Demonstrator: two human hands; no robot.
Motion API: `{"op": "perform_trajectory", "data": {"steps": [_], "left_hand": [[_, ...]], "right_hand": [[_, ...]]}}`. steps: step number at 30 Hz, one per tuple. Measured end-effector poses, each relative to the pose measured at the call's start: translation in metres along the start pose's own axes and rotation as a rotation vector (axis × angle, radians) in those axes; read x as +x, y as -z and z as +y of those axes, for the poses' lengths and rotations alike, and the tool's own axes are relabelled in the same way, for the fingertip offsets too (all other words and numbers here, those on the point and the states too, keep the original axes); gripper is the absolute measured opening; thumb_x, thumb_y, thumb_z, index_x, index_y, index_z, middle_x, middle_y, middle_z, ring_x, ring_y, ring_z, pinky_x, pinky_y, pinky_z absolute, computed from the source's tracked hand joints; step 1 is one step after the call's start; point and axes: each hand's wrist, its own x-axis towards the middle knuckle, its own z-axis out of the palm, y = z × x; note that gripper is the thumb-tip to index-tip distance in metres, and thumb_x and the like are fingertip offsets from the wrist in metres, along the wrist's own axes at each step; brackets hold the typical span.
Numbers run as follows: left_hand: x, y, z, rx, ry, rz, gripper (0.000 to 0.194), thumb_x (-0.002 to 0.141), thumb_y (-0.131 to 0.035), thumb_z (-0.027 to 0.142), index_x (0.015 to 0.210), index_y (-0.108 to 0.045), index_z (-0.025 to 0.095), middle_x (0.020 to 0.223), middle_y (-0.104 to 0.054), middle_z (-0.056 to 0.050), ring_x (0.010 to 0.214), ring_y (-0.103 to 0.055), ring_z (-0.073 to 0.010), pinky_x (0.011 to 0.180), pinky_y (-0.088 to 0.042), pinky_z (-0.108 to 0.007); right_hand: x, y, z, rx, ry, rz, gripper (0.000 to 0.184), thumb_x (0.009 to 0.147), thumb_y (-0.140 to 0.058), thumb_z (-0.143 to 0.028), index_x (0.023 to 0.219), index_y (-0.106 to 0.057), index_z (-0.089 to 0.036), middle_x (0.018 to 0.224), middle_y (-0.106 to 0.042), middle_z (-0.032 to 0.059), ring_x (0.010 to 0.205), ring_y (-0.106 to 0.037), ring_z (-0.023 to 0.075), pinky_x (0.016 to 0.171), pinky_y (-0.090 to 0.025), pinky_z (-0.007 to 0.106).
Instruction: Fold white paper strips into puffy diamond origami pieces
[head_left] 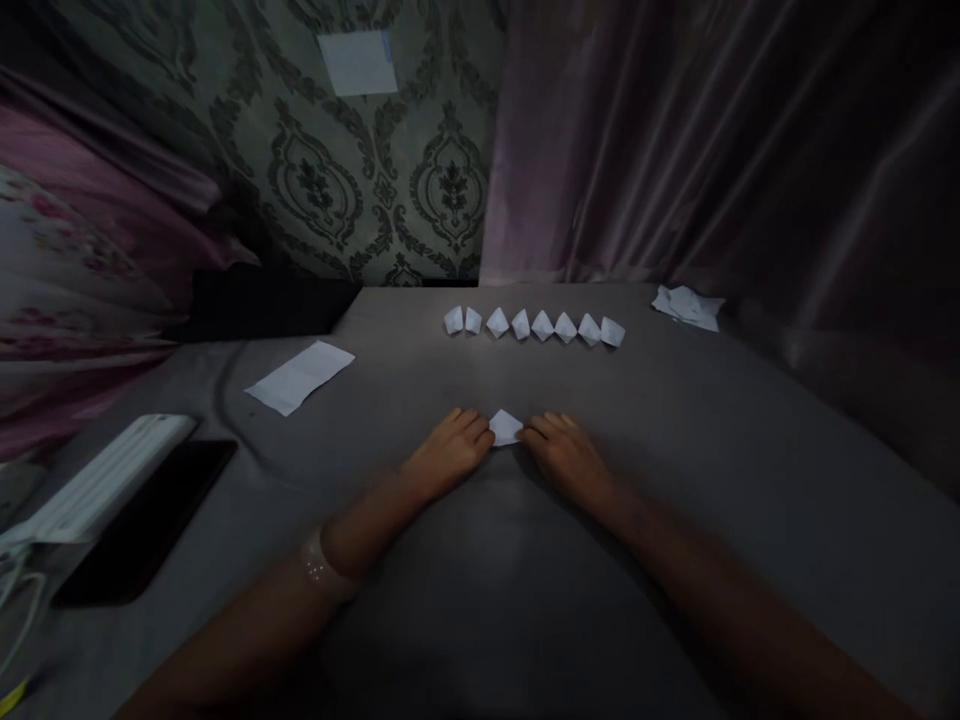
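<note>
A small folded piece of white paper, pointed at the top, lies between my hands on the grey cloth surface. My left hand is closed on its left corner, the fingers curled. On the opposite corner, my right hand grips with bent fingers. Both thumbs are mostly hidden. Beyond my hands stands a row of several small folded white paper shapes, most of them pointed, some touching their neighbours.
A flat white paper sheet lies to the left, crumpled paper at the far right. Near the left edge are a dark phone-like slab, a white power strip with cables, and black cloth behind. Wall and curtains bound the back.
</note>
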Motion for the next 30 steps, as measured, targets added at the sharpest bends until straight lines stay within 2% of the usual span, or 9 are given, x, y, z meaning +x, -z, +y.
{"op": "perform_trajectory", "data": {"steps": [3, 8, 13, 18, 22, 30], "left_hand": [[-0.004, 0.002, 0.004, -0.142, 0.154, -0.029, 0.025, 0.097, -0.041, 0.021, 0.093, -0.065, 0.015, 0.095, -0.064, -0.010, 0.090, -0.054, -0.0232, 0.078, -0.040, -0.037], [-0.008, 0.003, 0.003, -0.571, 0.443, 0.050, 0.022, 0.094, -0.050, 0.029, 0.087, -0.068, 0.018, 0.093, -0.066, -0.006, 0.091, -0.057, -0.0203, 0.085, -0.044, -0.035], [-0.007, -0.008, -0.002, -0.735, 0.667, 0.092, 0.017, 0.086, -0.062, 0.032, 0.081, -0.071, 0.019, 0.087, -0.067, -0.006, 0.089, -0.059, -0.0213, 0.085, -0.046, -0.038], [-0.007, -0.016, -0.002, -0.721, 0.729, 0.111, 0.017, 0.084, -0.063, 0.031, 0.078, -0.071, 0.018, 0.089, -0.067, -0.006, 0.091, -0.059, -0.0225, 0.086, -0.045, -0.039], [-0.007, -0.012, -0.001, -0.709, 0.759, 0.109, 0.017, 0.084, -0.062, 0.030, 0.075, -0.070, 0.018, 0.087, -0.066, -0.006, 0.089, -0.058, -0.0218, 0.085, -0.046, -0.039], [-0.004, -0.004, 0.002, -0.708, 0.809, 0.081, 0.016, 0.083, -0.061, 0.027, 0.070, -0.063, 0.017, 0.088, -0.063, -0.007, 0.091, -0.057, -0.0219, 0.087, -0.045, -0.039]], "right_hand": [[-0.006, -0.006, -0.002, 0.187, -0.163, 0.040, 0.021, 0.096, -0.047, -0.022, 0.096, -0.068, -0.020, 0.094, -0.065, 0.0067, 0.088, -0.057, 0.0205, 0.080, -0.042, 0.034], [-0.005, -0.012, 0.004, 0.515, -0.323, 0.119, 0.018, 0.092, -0.055, -0.028, 0.089, -0.072, -0.022, 0.096, -0.065, 0.0063, 0.090, -0.061, 0.0195, 0.080, -0.048, 0.034], [-0.002, -0.018, 0.013, 0.650, -0.428, 0.156, 0.017, 0.088, -0.059, -0.028, 0.083, -0.075, -0.023, 0.098, -0.065, 0.0062, 0.089, -0.063, 0.0190, 0.080, -0.049, 0.035], [0.001, -0.021, 0.017, 0.687, -0.515, 0.151, 0.018, 0.084, -0.062, -0.030, 0.076, -0.074, -0.021, 0.101, -0.064, 0.0073, 0.087, -0.062, 0.0187, 0.076, -0.048, 0.034], [0.005, -0.019, 0.016, 0.673, -0.561, 0.138, 0.021, 0.083, -0.064, -0.030, 0.067, -0.071, -0.019, 0.100, -0.063, 0.0074, 0.082, -0.061, 0.0174, 0.073, -0.047, 0.032], [0.007, -0.015, 0.012, 0.671, -0.586, 0.149, 0.021, 0.082, -0.064, -0.030, 0.065, -0.067, -0.018, 0.100, -0.062, 0.0077, 0.076, -0.061, 0.0159, 0.072, -0.047, 0.033]]}}
